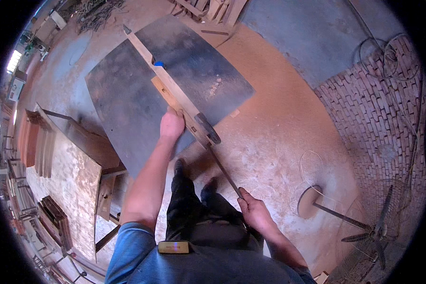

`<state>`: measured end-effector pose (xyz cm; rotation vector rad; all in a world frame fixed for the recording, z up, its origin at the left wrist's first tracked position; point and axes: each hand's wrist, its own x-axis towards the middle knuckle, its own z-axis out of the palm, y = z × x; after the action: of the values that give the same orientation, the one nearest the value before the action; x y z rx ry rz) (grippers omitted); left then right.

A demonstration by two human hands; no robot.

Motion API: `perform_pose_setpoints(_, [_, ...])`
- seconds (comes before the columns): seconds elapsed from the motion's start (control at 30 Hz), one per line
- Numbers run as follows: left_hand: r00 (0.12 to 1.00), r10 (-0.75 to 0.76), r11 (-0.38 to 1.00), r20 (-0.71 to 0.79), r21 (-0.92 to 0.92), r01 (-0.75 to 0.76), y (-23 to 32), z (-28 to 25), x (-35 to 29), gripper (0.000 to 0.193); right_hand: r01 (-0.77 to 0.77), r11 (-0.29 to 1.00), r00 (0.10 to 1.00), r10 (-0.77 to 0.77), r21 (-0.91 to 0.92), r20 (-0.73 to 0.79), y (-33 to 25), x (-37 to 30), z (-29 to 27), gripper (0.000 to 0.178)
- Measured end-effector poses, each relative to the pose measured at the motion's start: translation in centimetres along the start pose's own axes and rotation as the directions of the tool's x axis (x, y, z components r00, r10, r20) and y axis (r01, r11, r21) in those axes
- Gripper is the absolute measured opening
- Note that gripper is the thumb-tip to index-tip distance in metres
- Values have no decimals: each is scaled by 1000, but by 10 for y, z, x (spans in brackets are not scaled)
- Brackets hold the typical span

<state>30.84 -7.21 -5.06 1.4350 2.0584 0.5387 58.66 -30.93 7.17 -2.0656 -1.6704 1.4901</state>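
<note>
Two bare hands are on record in the head view, the only view I have. I find the left hand [173, 125] clamped on a slotted wooden piece [172, 98], which lies slantwise over a dark board [118, 104] and alongside a long wooden strip [176, 88]. I judge that this grip steadies the piece against the strip; some fingers are hidden beneath it. A dark block [206, 127] sits at the strip's near end, and a small blue item [159, 64] lies at its edge farther up. The right hand [256, 210] is closed around the lower end of a slim dark bar [225, 171], whose upper end reaches the near end of the slotted piece; whether they touch I cannot tell. Holding the bar at its far end probably gives that hand reach and leverage. To the left, board stacks [38, 146] stand along a pale tabletop [75, 184], likely set upright to save room. As to enclosures, I note a caged pedestal fan [377, 232], its guard surrounding dark blades, and an open compartment [106, 189] beneath the tabletop, its contents too shadowed to identify.
</note>
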Motion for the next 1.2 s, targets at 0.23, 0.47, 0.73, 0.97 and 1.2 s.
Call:
perform_pose_setpoints(0.23, [985,-115,989,131,-78,126,14,-36,40,38,-97,995,994,98,-16,52,-51,32,0,45])
perform_pose_setpoints(0.47, [1000,-26,999,-8,21,26,-23,-43,98,33,-1,998,1000,3,-67,29,-89,71,7,42])
perform_pose_setpoints(0.73, [995,-94,989,39,-114,98,-18,-82,156,33,47,995,999,-45,-89,14,-140,122,14,43])
perform_pose_setpoints(0.97, [997,-80,994,-2,-79,80,-35,-102,218,35,112,988,993,-116,-103,-35,-172,168,32,44])
perform_pose_setpoints(1.2, [993,-122,987,-3,-108,121,-45,-127,275,36,143,981,983,-156,-130,-98,-217,211,44,41])
